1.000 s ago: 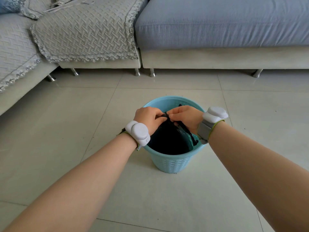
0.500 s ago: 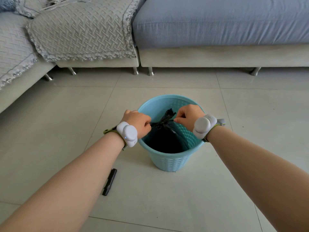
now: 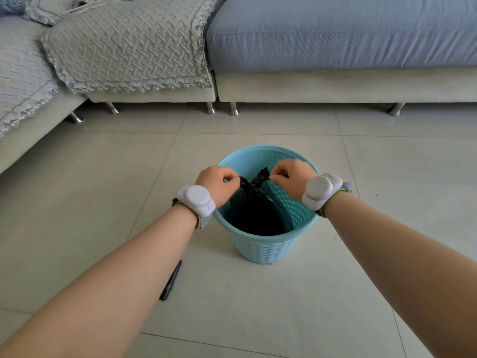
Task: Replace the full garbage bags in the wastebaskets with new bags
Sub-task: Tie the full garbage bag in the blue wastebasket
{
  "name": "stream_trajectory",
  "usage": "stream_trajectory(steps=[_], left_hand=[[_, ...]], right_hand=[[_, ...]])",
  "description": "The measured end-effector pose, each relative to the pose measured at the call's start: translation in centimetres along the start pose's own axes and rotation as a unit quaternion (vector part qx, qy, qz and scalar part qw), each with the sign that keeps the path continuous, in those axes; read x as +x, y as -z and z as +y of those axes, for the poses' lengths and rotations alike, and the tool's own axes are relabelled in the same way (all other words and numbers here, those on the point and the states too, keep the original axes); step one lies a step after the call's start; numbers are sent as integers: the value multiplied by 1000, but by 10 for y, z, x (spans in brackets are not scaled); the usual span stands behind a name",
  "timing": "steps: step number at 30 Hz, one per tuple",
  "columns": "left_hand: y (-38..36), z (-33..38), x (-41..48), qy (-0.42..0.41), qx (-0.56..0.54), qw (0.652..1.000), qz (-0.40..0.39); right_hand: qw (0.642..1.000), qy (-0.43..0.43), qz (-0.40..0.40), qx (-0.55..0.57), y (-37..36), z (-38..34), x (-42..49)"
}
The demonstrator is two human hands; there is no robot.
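Head view. A light blue wastebasket [image 3: 265, 250] stood upright on the tiled floor [image 3: 90, 189], mid-scene, in front of a sofa [image 3: 335, 85]. A black garbage bag [image 3: 255, 213] sat inside the basket. Its mouth was gathered into a bunched neck at about rim height, over the far half of the opening.

The left hand [image 3: 218, 186] had its fingers curled and pinched the neck from the left. The right hand [image 3: 291, 177] pinched the ruffled top of the neck from the right. Both hands were close together above the basket, with the neck stretched between them.

A white left wrist device [image 3: 197, 198] and a matching right wrist device [image 3: 318, 188] were strapped on.

A slim black object [image 3: 171, 280] lay flat on the floor, near and left of the basket and apart from it; its nature could not be determined. A grey woven cover [image 3: 129, 45] draped the sofa's left section.
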State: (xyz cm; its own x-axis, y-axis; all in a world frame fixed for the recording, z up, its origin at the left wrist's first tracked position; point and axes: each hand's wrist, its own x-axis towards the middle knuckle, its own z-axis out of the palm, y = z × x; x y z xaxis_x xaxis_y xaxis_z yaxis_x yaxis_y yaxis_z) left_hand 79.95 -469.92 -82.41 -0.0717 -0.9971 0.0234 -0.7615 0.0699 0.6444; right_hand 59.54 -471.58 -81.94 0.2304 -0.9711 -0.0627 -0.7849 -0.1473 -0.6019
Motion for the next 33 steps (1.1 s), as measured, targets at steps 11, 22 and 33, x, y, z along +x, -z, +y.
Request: stream_trajectory(steps=[11,22,33], left_hand=[[-1,0,4,132,-170,974,-65],[-10,21,1,111,-430,883,-153],[-23,23,3,112,-292,943,-111]], right_hand=[[998,-46,-9,-38,1,13,1],[999,-37,14,32,27,-23,3],[990,35,-6,139,6,-23,-1]])
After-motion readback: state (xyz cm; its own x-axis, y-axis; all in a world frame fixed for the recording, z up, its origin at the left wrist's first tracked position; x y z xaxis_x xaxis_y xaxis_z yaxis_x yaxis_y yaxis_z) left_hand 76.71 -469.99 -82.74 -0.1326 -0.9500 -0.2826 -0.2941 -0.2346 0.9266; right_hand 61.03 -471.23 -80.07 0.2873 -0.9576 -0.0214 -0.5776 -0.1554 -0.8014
